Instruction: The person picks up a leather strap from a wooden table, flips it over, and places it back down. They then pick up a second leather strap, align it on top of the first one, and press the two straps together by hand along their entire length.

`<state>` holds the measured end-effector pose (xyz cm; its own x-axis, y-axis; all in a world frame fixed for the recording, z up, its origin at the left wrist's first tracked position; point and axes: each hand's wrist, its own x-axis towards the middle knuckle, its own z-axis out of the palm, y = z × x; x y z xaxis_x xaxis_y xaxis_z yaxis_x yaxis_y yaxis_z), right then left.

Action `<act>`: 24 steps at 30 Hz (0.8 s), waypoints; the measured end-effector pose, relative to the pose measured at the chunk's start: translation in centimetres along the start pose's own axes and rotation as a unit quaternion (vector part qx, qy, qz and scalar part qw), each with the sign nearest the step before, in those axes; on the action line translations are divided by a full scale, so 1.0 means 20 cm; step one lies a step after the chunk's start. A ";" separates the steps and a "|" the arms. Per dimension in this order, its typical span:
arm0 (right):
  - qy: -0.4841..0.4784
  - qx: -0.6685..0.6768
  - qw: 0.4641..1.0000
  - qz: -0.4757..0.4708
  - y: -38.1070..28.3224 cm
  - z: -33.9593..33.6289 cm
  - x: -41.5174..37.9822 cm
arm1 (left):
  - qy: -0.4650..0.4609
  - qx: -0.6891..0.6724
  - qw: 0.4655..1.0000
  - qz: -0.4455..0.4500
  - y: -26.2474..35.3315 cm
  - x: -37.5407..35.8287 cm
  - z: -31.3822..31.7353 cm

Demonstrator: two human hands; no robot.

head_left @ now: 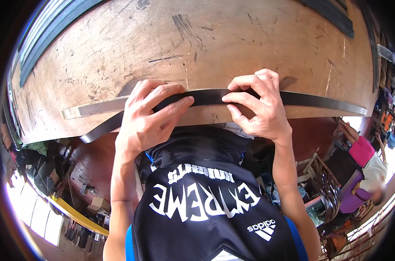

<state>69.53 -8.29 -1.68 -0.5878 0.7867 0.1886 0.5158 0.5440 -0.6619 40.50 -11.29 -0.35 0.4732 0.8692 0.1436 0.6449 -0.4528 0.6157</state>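
Observation:
A long, narrow black strip [208, 97], like a strap or belt blank, lies along the near edge of the wooden table. Its left end hangs over the edge and droops, while the right part stretches flat toward the table's right corner. My left hand [147, 111] grips the strip left of the middle, fingers bent over it. A short way to the right, my right hand [260, 104] pinches it with curled fingers and thumb. Beneath or behind the black strip, a greyish-brown strip [93, 108] shows to the left of my left hand.
The scuffed wooden table [132, 48] bears dark strips [54, 41] at far left and more dark pieces [332, 17] at far right. Right of me, a person in a pink garment [361, 150] sits near stacked materials. A yellow beam [78, 215] stands lower left.

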 end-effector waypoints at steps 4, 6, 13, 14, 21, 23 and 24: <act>-0.008 0.004 1.000 -0.001 -0.01 0.04 0.02 | -0.004 -0.001 1.000 -0.009 0.00 0.00 0.00; -0.009 0.005 1.000 -0.003 -0.01 0.04 0.02 | -0.002 -0.007 1.000 -0.010 0.00 0.00 0.00; -0.017 0.004 1.000 -0.008 0.00 0.04 0.02 | 0.012 -0.001 1.000 -0.005 -0.01 -0.01 0.02; -0.015 0.002 1.000 -0.012 0.01 0.05 0.02 | 0.012 -0.003 1.000 -0.005 -0.02 -0.01 0.03; -0.009 -0.001 1.000 -0.027 0.02 0.05 0.02 | 0.029 -0.005 1.000 0.007 -0.03 -0.03 0.05; -0.006 -0.004 1.000 -0.028 0.01 0.05 0.02 | 0.035 0.003 0.999 0.012 -0.03 -0.03 0.05; -0.007 -0.005 1.000 -0.024 0.01 0.05 0.02 | 0.034 0.001 0.999 0.010 -0.03 -0.03 0.05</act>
<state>68.76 -8.17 -2.50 -0.6203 0.7556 0.2107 0.4929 0.5844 -0.6446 40.44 -11.76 -1.58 0.4444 0.8716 0.2072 0.6368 -0.4700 0.6112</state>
